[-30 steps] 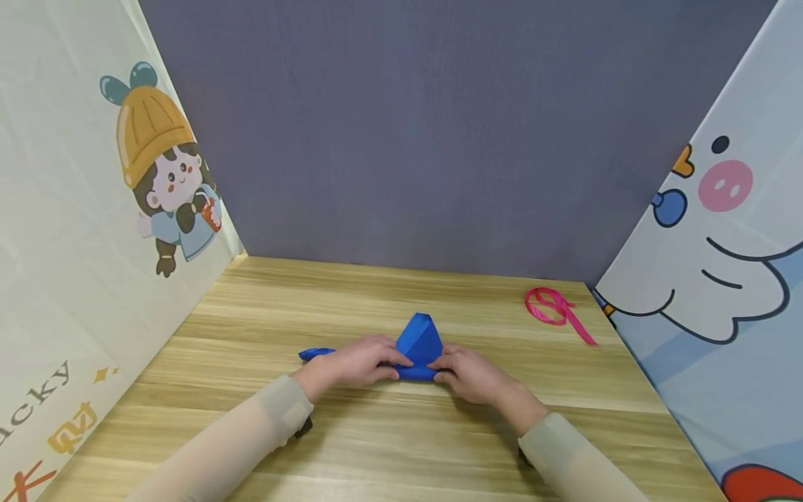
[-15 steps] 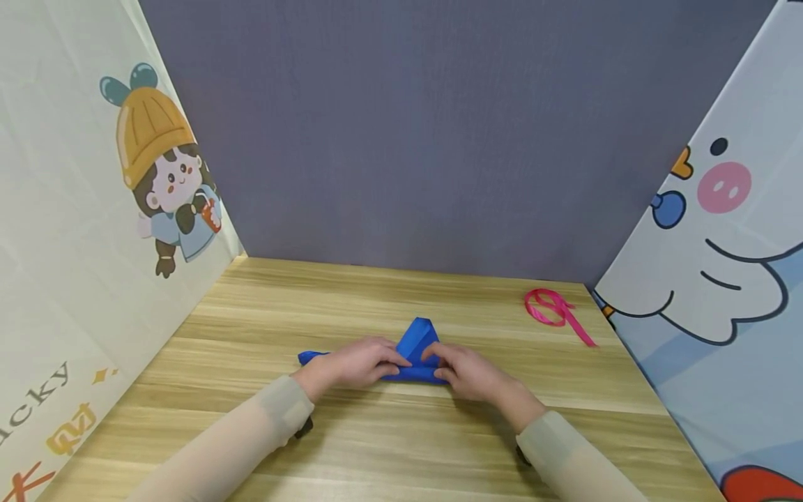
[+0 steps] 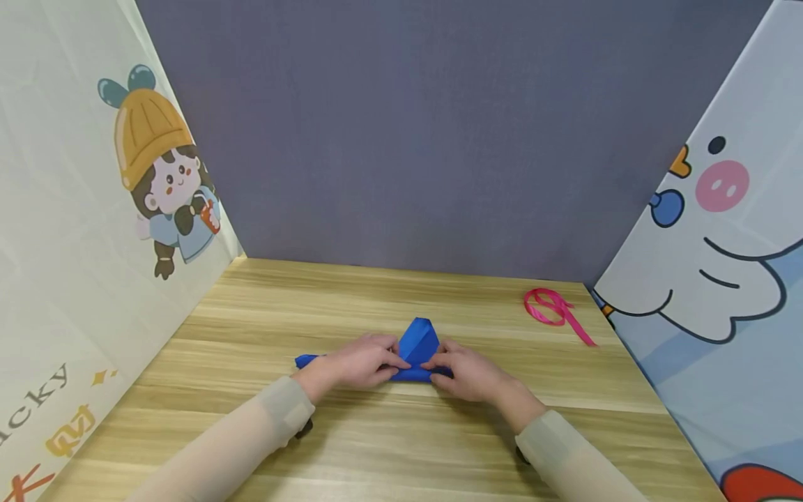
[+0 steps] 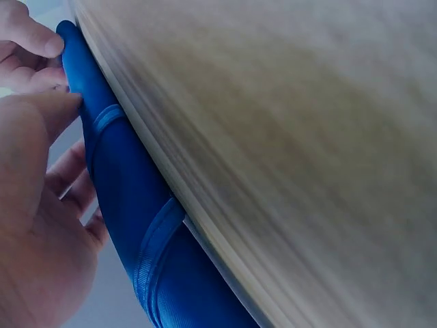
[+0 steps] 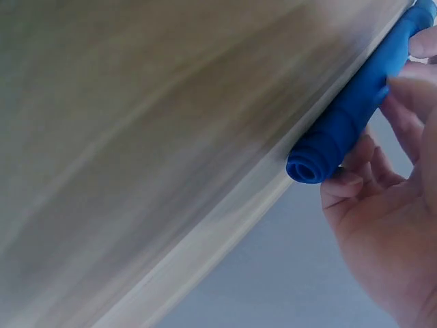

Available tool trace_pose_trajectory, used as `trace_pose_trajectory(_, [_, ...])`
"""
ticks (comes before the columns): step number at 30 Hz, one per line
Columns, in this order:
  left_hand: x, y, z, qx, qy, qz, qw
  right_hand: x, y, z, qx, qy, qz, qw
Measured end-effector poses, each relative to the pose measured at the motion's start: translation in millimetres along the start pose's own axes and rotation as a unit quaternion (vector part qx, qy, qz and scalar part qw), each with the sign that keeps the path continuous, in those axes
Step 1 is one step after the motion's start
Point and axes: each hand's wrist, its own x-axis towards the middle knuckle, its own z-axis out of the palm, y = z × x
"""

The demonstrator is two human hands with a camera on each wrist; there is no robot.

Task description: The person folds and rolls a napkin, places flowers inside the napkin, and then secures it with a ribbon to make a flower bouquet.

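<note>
A blue cloth [image 3: 418, 341] lies rolled into a narrow tube along the table, with an unrolled triangular tip pointing away behind it. On the tube's near side, my left hand [image 3: 366, 360] pinches the roll with thumb and fingers. Opposite it, my right hand [image 3: 469, 373] pinches the roll right of the triangle, the thumbs a short gap apart. The left wrist view shows the long left part of the roll [image 4: 126, 164], with hem bands winding round it. A coiled end of the roll [image 5: 311, 167] shows in the right wrist view. Fingers hide parts of the tube.
A pink ribbon [image 3: 548, 307] lies loosely curled at the back right of the wooden table [image 3: 314, 293]. A grey panel [image 3: 401, 139] stands behind the table. Printed cartoon sheets [image 3: 63, 209] flank it on both sides.
My right hand reached over the triangular tip half a second ago and now sits back on the roll, right of the tip. The left hand stays nearly in place. The exposed triangle looks slightly shorter.
</note>
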Motion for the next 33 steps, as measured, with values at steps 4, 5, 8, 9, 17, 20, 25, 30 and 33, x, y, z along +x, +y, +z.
trace_pose_trajectory(4, [0.1,4.2,-2.2,-0.003,-0.019,-0.022,0.9996,0.7,-0.9,-0.5,0.001,-0.013,0.018,1.0])
trace_pose_trajectory(5, [0.1,4.8,-2.5,-0.009,-0.02,-0.022,0.9995,0.8,-0.7,-0.5,0.0,-0.012,0.014,1.0])
trace_pose_trajectory(8, [0.7,4.9,-2.2,-0.021,-0.016,-0.008,0.9996,1.1,0.7,0.0,-0.001,-0.009,0.003,1.0])
trace_pose_trajectory(9, [0.9,4.7,-2.0,-0.025,-0.014,-0.002,0.9996,1.1,1.1,0.2,0.0,-0.007,-0.001,1.0])
trace_pose_trajectory(17, [2.4,2.3,0.4,-0.051,-0.012,0.006,0.9986,2.1,3.3,1.1,0.009,-0.005,-0.013,1.0])
trace_pose_trajectory(20, [1.9,1.9,0.8,-0.065,-0.009,0.002,0.9979,2.2,3.6,1.0,0.005,-0.003,-0.017,1.0])
trace_pose_trajectory(25, [1.5,1.0,1.5,-0.079,-0.008,-0.006,0.9969,2.7,4.5,1.4,-0.002,-0.001,-0.019,1.0])
trace_pose_trajectory(30, [2.3,0.3,2.9,-0.11,-0.013,-0.027,0.9935,3.3,4.6,1.6,-0.005,-0.003,-0.015,1.0])
trace_pose_trajectory(33, [2.9,0.2,3.6,-0.134,-0.018,-0.048,0.9896,4.2,5.1,2.5,-0.009,-0.002,-0.011,1.0])
